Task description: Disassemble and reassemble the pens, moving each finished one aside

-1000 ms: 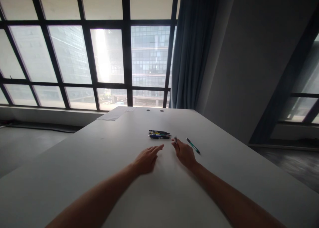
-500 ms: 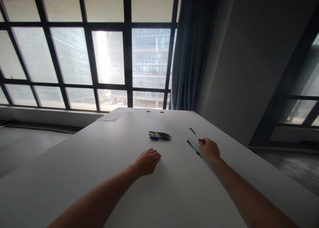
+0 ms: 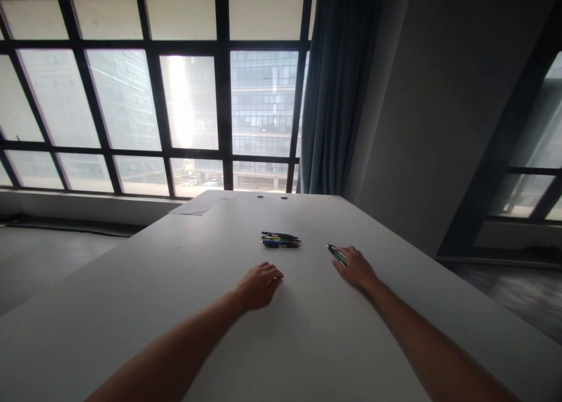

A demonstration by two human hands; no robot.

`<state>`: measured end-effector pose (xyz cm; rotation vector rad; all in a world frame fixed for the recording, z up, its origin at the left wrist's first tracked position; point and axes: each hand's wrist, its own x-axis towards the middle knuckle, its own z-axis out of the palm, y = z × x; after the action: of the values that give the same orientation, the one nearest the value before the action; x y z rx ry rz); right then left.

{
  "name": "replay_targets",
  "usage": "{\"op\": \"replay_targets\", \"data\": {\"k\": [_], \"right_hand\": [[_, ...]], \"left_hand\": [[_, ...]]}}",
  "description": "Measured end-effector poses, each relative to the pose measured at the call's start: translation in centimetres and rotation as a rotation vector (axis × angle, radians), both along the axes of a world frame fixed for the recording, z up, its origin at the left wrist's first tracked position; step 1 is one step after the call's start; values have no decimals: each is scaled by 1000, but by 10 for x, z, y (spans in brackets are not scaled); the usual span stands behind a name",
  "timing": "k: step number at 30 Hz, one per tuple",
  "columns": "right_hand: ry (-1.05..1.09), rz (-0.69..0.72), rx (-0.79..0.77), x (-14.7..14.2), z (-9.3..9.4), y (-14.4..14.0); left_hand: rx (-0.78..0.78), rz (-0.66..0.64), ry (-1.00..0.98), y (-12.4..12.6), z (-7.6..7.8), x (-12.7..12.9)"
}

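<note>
Smooth white counter (image 3: 298, 355), seen along its length. Left hand (image 3: 259, 285) lies palm-down, fingers loosely bent; how far its grip is closed cannot be told. Right hand (image 3: 355, 267) lies at a slim teal-and-black pen (image 3: 337, 255), thumb and fingers about it; firmness of grip cannot be told. Beyond: clustered dark, blue and yellow pens (image 3: 281, 241), white paper sheets (image 3: 197, 205), black-framed window (image 3: 223, 98).

The white table (image 3: 211, 238) is smooth and narrows toward its far edge in this view. Pale paper sheets (image 3: 193, 204) lie at its far left corner, and two dark round discs (image 3: 260, 197) sit near the far edge. Mid-table, mostly dark pens (image 3: 281, 242), with some yellow and blue, lie bunched lengthwise; a teal pen (image 3: 341, 258) slants to their right, partly hidden.
</note>
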<state>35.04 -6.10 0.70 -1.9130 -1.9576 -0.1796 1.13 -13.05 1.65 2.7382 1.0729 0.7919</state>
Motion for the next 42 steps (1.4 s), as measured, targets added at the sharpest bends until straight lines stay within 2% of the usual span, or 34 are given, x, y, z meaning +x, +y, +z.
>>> {"op": "replay_targets", "data": {"k": [1,3,10,20,23,25,27,31,33,38,42], "right_hand": [[-9,36,7,1,-2,1],[-10,20,14,3,-4,2],[-26,-224,20,8,-2,-2],[-56,-155,20,11,-4,2],[-61,-185,44,8,-1,-2],[-64,-199,97,0,2,-6],[-80,-142,160,-14,3,-11],[-192,160,173,-54,4,-14],[-250,232,161,-73,5,-8],[-291,260,159,-109,5,22],[-289,277,176,-126,5,41]], "left_hand": [[0,-1,0,0,0,0],[3,-2,-1,0,0,0],[8,-7,2,1,0,0],[23,-3,8,1,-1,-1],[21,-5,8,1,0,-1],[18,-1,9,1,1,0],[14,6,9,0,1,1],[13,7,12,-1,2,2],[16,2,8,-1,2,2],[29,-2,-6,0,2,3],[40,-6,7,0,1,4]]}}
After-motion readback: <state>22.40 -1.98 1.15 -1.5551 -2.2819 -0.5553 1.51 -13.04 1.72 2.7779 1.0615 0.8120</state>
